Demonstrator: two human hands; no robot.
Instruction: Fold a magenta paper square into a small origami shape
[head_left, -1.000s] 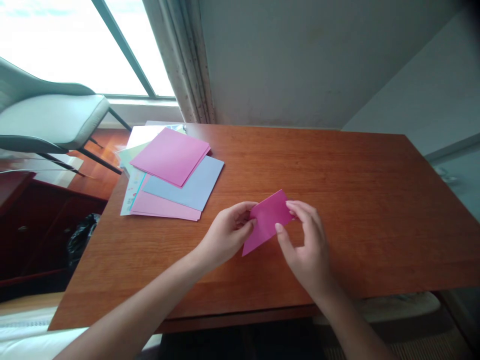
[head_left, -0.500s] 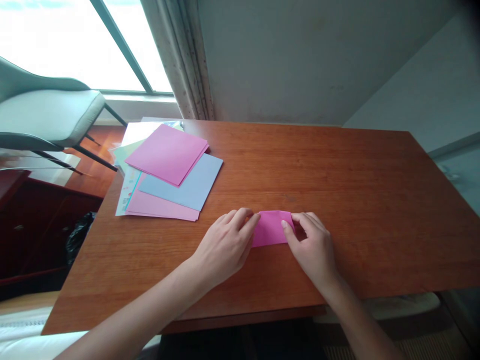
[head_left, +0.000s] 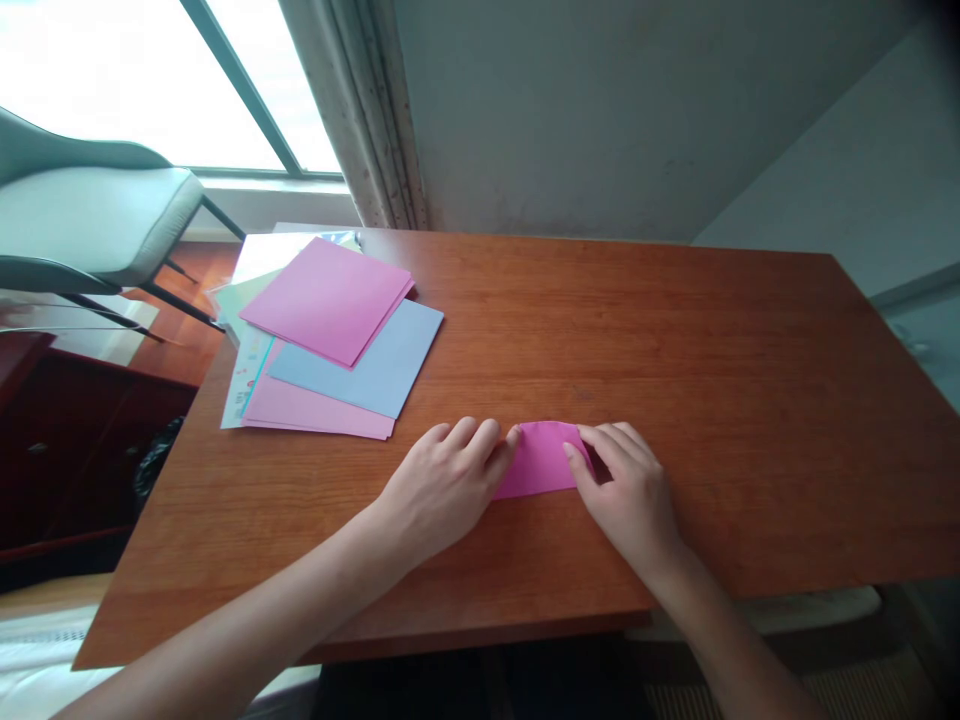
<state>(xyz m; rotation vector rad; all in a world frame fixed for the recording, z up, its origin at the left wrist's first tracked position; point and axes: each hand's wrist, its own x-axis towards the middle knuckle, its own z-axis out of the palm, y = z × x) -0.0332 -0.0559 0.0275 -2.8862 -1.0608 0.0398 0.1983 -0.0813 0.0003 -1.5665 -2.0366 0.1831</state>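
A bright pink sheet of paper [head_left: 541, 460], folded into a narrow strip, lies near the front of the wooden table. My left hand [head_left: 446, 480] is closed on its left end, with thumb and fingers pinched at the upper left corner and covering that end. At the right end, my right hand [head_left: 626, 490] grips the paper with the thumb on top and the fingers behind the far edge. Between the two hands the middle of the strip shows, its top edge slightly bowed.
On the table's left side [head_left: 180, 510] lies a loose pile: pink sheets [head_left: 330, 300] on top, a light blue sheet [head_left: 375, 360], paler pink sheets [head_left: 315, 405] and printed packets beneath. A grey chair [head_left: 90, 210] stands beyond the left edge, near the window and curtain [head_left: 367, 110].
My left hand has shifted slightly left along the paper, its fingers more curled, and more of the strip shows. My right hand keeps its hold. The view has tilted a little.
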